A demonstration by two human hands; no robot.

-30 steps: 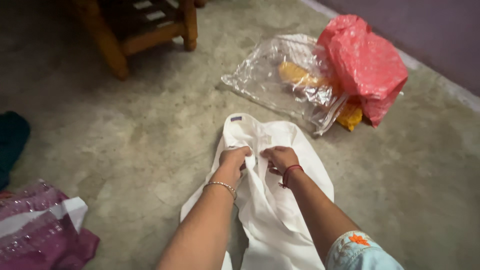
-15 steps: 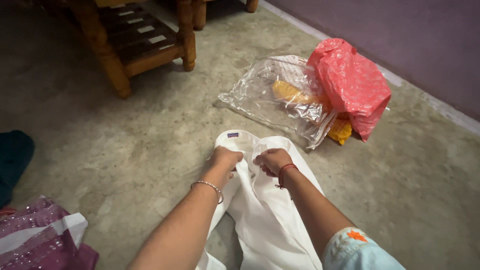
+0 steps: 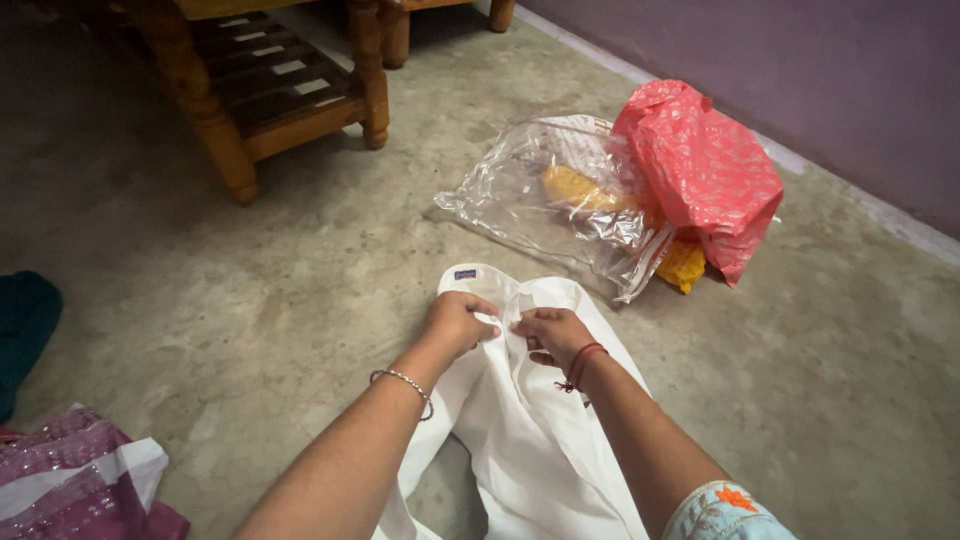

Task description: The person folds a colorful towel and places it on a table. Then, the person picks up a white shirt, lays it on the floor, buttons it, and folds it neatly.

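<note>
Floor: bare grey concrete floor (image 3: 250,320) is carrying everything here; no raised surface is holding the things.
Purple cloth: a purple cloth with a white band (image 3: 75,480) is lying crumpled well to the left of the white garment, nearest the camera.
White garment: the white garment (image 3: 530,440) is lying spread lengthwise on the floor, its collar end pointing away from the person, likely so the front can be worked flat.
Left hand: the left hand (image 3: 455,325), a thin bangle at its wrist, is closing its fingers on the garment's left front edge just below the collar.
Right hand: the right hand (image 3: 555,335), a red thread at its wrist, is pinching the facing edge, so both hands are drawing the two edges together.
Clear bag: a clear plastic bag (image 3: 560,200) with something yellow inside is lying just beyond the garment.
Red bag: a red plastic bag (image 3: 705,170) is resting on the clear bag's right end, beyond the garment.
Wooden furniture: a wooden slatted shelf (image 3: 270,90) on turned legs is standing far beyond the garment, to the left.
Wall: a purple wall (image 3: 800,60) is running behind the bags.
</note>
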